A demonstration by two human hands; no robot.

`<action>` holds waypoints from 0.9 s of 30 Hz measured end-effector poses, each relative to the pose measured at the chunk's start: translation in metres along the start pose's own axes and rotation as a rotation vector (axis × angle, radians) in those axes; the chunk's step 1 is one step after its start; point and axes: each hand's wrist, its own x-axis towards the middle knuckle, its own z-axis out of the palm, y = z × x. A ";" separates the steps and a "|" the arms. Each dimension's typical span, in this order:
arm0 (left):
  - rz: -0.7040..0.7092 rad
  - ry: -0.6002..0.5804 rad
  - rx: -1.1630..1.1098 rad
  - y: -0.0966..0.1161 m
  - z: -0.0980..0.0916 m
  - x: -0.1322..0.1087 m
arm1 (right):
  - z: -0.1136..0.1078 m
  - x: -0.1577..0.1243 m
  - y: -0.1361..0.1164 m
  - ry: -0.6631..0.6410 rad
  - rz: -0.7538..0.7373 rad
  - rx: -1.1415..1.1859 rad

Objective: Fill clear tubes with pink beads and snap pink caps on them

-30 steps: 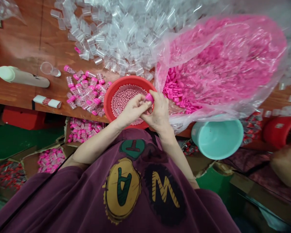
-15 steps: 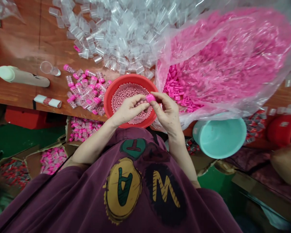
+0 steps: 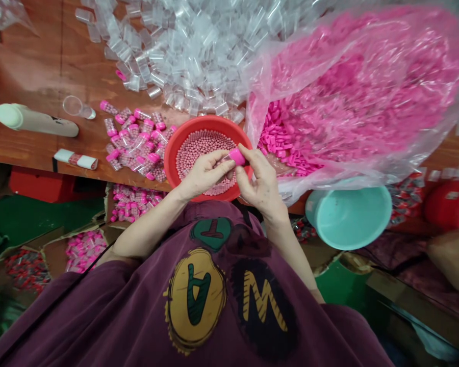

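Over the red bowl [image 3: 171,168] of pink beads [image 3: 202,148], both hands meet at one small container. My left hand [image 3: 202,173] is closed around its clear body, which the fingers mostly hide. A bright pink cap [image 3: 237,156] sticks out on the right side of that grip. My right hand [image 3: 260,178] has its index finger and thumb bent about the cap. Left of the bowl lies a pile of bead-filled containers with pink caps [image 3: 137,137]. To the right, pink plastic caps [image 3: 277,137] spill out of a clear bag [image 3: 367,97].
Many clear empty tubes [image 3: 191,61] cover the back of the table [image 3: 30,66]. A white bottle-like cylinder [image 3: 38,121] lies at the left near a clear cup [image 3: 73,106]. A turquoise tub [image 3: 352,216] stands at right. Cardboard boxes [image 3: 55,255] hold more containers. Another person's arm [image 3: 453,257] shows at far right.
The right thumb has shifted down and the right hand has turned slightly about the cap, so more of the cap shows. The left hand stays nearly where it was.
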 end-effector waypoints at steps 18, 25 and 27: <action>-0.120 0.165 0.342 -0.041 0.011 0.011 | 0.029 -0.003 0.033 -0.121 0.087 -0.436; -0.355 0.219 0.249 -0.089 0.003 0.006 | 0.069 -0.024 0.048 -0.349 0.381 -0.225; -0.397 0.256 0.377 -0.097 -0.013 -0.001 | 0.082 -0.037 0.056 -0.451 0.435 -0.073</action>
